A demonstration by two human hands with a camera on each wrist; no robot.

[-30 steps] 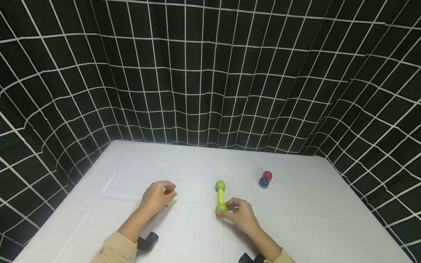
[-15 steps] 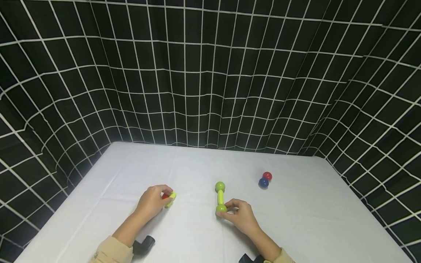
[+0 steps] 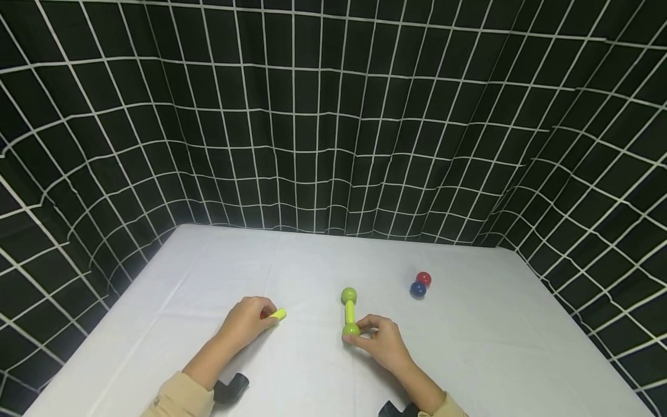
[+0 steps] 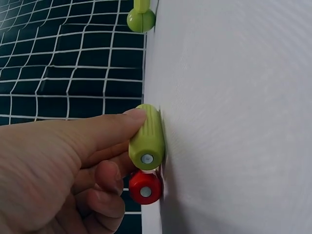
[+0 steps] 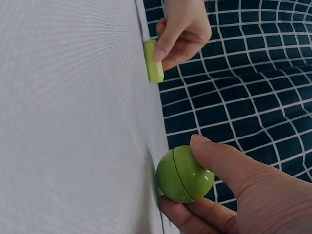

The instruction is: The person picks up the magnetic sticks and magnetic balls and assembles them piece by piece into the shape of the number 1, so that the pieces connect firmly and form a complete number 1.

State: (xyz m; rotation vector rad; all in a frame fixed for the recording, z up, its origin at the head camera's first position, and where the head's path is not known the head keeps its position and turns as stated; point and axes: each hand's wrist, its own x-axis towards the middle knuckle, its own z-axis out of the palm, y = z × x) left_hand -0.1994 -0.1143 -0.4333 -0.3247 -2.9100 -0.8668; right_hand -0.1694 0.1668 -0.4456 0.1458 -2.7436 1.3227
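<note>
My left hand (image 3: 246,319) pinches a yellow-green magnetic stick (image 4: 147,139) with a metal dot at its end, thumb on its ribbed side. A red stick (image 4: 146,187) with a similar metal end lies close beside it, mostly hidden in the head view. With my right hand (image 3: 382,343) I pinch a green ball (image 5: 184,174) between thumb and fingers. That ball is at the near end of another yellow-green stick (image 3: 350,311), and a second green ball (image 3: 348,296) sits at the far end, making a dumbbell shape on the table.
A red ball (image 3: 424,279) and a blue ball (image 3: 418,289) lie together at the right of the white-covered table (image 3: 469,324). Black curtain (image 3: 333,116) with a white grid surrounds the back and sides. Dark devices (image 3: 231,389) show by both wrists.
The yellow-green stick in my left hand has turned to point more to the right, and less of the red stick shows. My right hand and the dumbbell shape stay put.
</note>
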